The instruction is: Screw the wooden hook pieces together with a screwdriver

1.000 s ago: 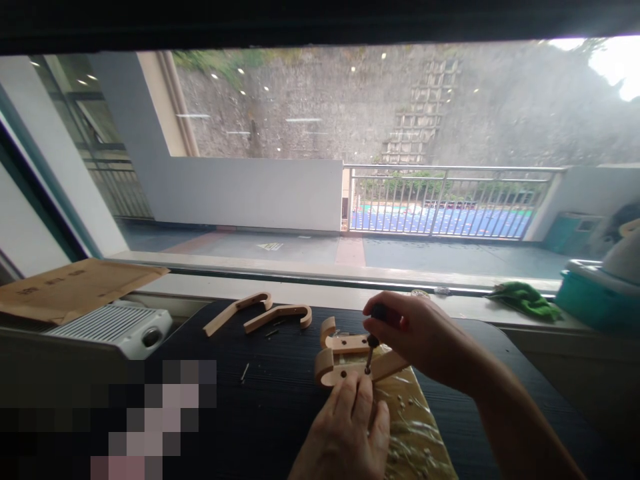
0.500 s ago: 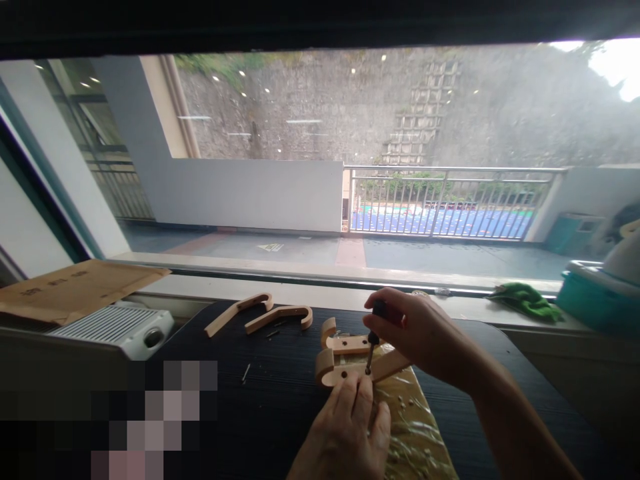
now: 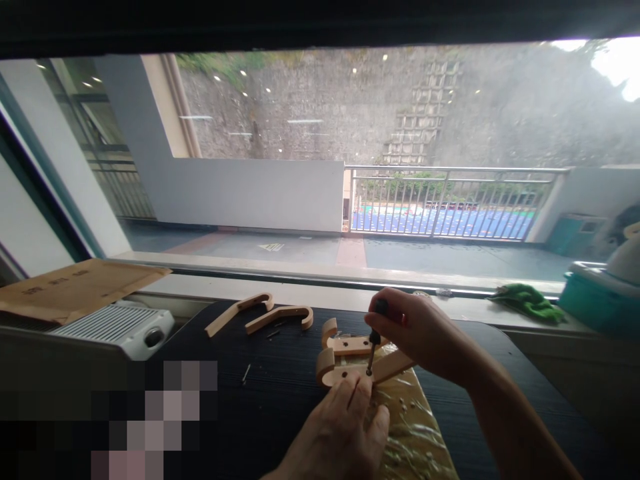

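Observation:
My right hand [image 3: 400, 320] is closed round the black handle of a screwdriver [image 3: 376, 330], which stands nearly upright. Its tip meets a hole in the nearer wooden hook [image 3: 353, 375]. With its fingertips on that hook's near edge, my left hand [image 3: 345, 417] holds it down on a block wrapped in brown tape [image 3: 410, 427]. Just behind lies a second wooden hook [image 3: 345, 345] with two dark holes showing. My left fingers hide part of the nearer hook, and my right hand covers the rear hook's far end.
Two more wooden hooks [image 3: 280, 319] lie on the dark table [image 3: 215, 393] to the left, with small screws [image 3: 246, 373] near them. A white heater [image 3: 117, 323] carries a brown envelope [image 3: 80, 287]. On the sill are a green cloth [image 3: 533, 303] and a teal bin [image 3: 583, 293].
The screwdriver handle and my right hand have shifted very slightly, the tip staying at the same hole. My left hand has turned a little, its wrist moving left.

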### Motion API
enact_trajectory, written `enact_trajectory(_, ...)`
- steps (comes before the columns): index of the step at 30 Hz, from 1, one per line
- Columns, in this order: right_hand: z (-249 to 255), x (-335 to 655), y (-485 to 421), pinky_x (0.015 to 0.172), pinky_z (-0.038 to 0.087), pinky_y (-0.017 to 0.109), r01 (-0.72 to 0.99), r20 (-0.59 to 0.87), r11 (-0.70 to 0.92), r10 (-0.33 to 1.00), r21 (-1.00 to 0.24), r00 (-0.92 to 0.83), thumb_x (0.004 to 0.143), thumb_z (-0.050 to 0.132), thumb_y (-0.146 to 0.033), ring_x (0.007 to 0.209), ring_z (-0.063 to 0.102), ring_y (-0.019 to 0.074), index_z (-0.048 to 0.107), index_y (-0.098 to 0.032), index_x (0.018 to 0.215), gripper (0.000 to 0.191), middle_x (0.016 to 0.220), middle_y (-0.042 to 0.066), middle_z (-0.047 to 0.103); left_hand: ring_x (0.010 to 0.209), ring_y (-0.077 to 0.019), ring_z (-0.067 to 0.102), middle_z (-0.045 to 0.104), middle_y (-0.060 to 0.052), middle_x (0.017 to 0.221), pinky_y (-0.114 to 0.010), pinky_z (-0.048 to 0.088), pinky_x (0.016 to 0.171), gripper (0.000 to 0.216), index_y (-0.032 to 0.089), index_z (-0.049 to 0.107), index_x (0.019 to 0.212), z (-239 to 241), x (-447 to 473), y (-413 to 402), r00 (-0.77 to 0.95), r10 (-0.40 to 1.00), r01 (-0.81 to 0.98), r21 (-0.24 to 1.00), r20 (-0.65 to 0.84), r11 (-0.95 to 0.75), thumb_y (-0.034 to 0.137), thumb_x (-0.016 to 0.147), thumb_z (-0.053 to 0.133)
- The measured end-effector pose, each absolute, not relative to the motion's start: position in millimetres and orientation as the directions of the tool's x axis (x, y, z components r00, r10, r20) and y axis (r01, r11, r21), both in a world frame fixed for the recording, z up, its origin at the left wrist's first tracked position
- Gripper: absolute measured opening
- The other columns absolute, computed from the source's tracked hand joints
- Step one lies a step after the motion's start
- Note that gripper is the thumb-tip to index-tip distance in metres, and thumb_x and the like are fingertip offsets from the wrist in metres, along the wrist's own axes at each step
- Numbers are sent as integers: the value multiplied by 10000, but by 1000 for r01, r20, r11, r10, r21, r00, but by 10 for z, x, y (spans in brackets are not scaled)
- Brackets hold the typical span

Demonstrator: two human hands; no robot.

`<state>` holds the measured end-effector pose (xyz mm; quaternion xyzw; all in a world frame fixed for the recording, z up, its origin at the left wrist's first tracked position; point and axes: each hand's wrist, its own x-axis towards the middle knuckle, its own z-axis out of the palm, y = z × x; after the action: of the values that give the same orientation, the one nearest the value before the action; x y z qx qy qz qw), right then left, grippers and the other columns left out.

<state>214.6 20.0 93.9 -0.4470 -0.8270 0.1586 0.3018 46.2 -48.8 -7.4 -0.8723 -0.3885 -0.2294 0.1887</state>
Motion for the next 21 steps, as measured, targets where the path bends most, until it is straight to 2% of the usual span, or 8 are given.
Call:
enact_trajectory(6, 927, 2163, 213, 472, 311, 226, 684, 385, 539, 839, -492, -384, 870, 515, -432, 512, 433, 100, 583, -209, 768, 254, 572, -39, 551, 1052, -223, 589, 619, -120, 1119, -298, 502, 885, 235, 140, 596, 1085, -34, 454, -501, 602, 567, 756, -172, 563, -632, 231, 913, 465)
enact_trajectory(12, 966, 2201, 164, 519, 351, 222, 645, 382, 558, 829, -522, -408, 852, 557, -374, 576, 511, 106, 608, -257, 952, 162, 681, -39, 623, 1008, -206, 617, 650, -85, 1079, -305, 502, 873, 213, 180, 571, 1095, -158, 473, -522, 621, 402, 714, -274, 672, -644, 218, 918, 459)
enact_trajectory(16, 972, 2167, 141, 520, 346, 218, 634, 387, 585, 811, -506, -439, 863, 540, -357, 559, 482, 96, 605, -256, 880, 122, 658, -51, 602, 1005, -230, 615, 664, -91, 1043, -325, 496, 853, 219, 206, 544, 1108, -155, 482, -523, 683, 371, 679, -359, 629, -640, 205, 892, 510)
enact_trajectory(21, 934, 2111, 168, 505, 326, 219, 640, 399, 589, 807, -493, -436, 877, 519, -381, 545, 457, 91, 578, -237, 828, 163, 622, -54, 569, 1000, -247, 609, 664, -105, 1042, -340, 488, 820, 245, 208, 502, 1132, -101, 461, -519, 740, 377, 644, -422, 558, -639, 236, 890, 529)
